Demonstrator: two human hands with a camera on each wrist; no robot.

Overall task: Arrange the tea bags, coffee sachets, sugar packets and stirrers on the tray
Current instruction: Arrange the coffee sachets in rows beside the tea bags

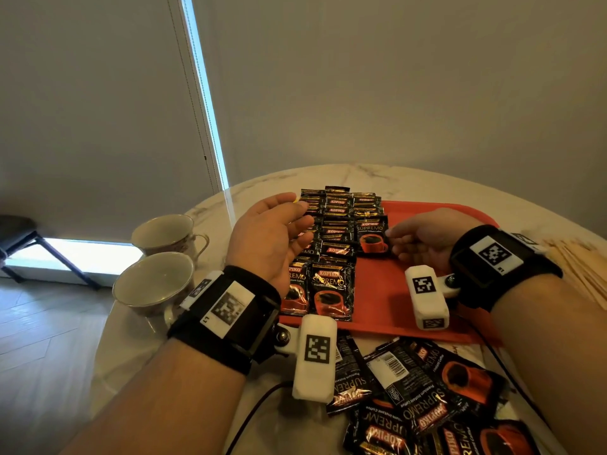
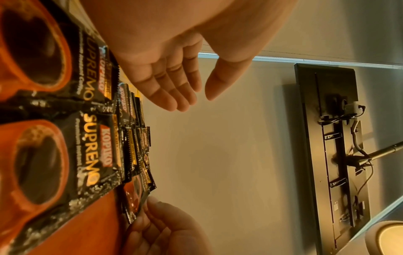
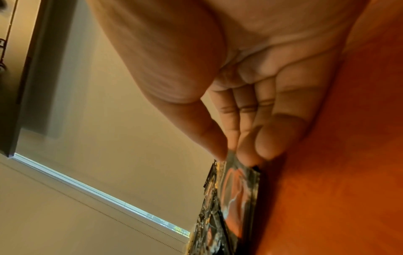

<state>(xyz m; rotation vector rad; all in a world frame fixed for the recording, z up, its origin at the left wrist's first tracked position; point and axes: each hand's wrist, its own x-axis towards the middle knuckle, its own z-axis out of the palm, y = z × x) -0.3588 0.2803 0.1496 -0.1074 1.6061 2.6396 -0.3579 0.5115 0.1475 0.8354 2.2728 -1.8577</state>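
A red tray (image 1: 394, 307) on the marble table holds three overlapping rows of black coffee sachets (image 1: 335, 244). My right hand (image 1: 392, 239) pinches the right edge of the front sachet (image 1: 372, 236) of the right row, which lies flat on the tray. In the right wrist view, thumb and fingers (image 3: 250, 151) meet on that sachet (image 3: 237, 186). My left hand (image 1: 302, 221) hovers over the left rows with relaxed fingers and holds nothing. The left wrist view shows the left hand (image 2: 196, 101) apart from the sachets (image 2: 91, 151). A loose pile of sachets (image 1: 427, 399) lies in front of the tray.
Two empty cups (image 1: 164, 238) (image 1: 154, 284) stand left of the tray near the table edge. Wooden stirrers (image 1: 578, 270) lie at the far right. A dark cable (image 1: 256, 412) runs across the near table. A yellow sliver (image 1: 296, 201) shows behind the left row.
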